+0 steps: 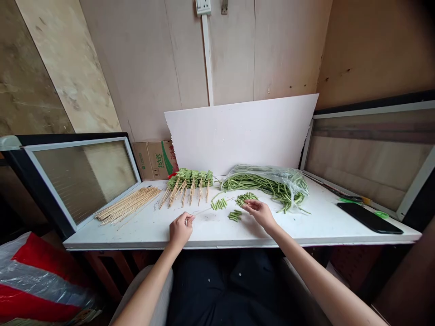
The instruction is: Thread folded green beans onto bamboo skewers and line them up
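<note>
My left hand [181, 228] is closed in a pinch around the lower end of a thin bamboo skewer, which points right and away from me. Several cut green bean pieces [219, 204] sit side by side on the skewer's far part. My right hand [258, 213] reaches to the near edge of a loose pile of cut bean pieces [246, 198], its fingers stretched out and a little apart. I see nothing clearly held in it. Just left of that hand lies a small group of cut pieces [234, 215] on the white table [210, 233].
Bare bamboo skewers [131, 204] lie spread at left. Finished bean skewers [192, 179] are stacked at the back, by a cardboard box [154, 159]. Long beans [261, 182] lie in a clear plastic bag [299, 181]. A black phone [369, 218] rests at right.
</note>
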{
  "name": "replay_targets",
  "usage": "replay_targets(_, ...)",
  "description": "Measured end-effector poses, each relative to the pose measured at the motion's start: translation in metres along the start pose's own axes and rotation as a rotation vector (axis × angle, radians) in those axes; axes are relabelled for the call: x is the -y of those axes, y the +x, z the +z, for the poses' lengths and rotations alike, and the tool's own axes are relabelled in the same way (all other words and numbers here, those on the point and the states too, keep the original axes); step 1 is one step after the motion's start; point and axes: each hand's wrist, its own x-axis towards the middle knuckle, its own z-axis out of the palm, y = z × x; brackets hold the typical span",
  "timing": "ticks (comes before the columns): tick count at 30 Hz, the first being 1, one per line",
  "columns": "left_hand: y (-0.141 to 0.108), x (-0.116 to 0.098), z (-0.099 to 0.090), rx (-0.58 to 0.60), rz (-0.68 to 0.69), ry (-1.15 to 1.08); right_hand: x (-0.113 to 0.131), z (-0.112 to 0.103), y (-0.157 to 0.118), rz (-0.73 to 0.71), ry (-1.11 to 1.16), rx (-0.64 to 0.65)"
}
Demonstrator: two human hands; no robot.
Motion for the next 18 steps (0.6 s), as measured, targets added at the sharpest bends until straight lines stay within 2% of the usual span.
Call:
replay_targets(4,-0.002,0.002,0.003,0.020,0.035,-0.032,-0.005,0.012,-0.004,0.096,0.256,-0.016)
replay_targets(9,-0.003,0.004,0.004,0.005,0.077,-0.056,-0.006,0.021,-0.014,0.230,0.529,0.109)
replay_targets(18,-0.003,0.004,0.003,-0.004,0.153,-0.037,-0.006,0.020,-0.018,0.269,0.567,0.173)
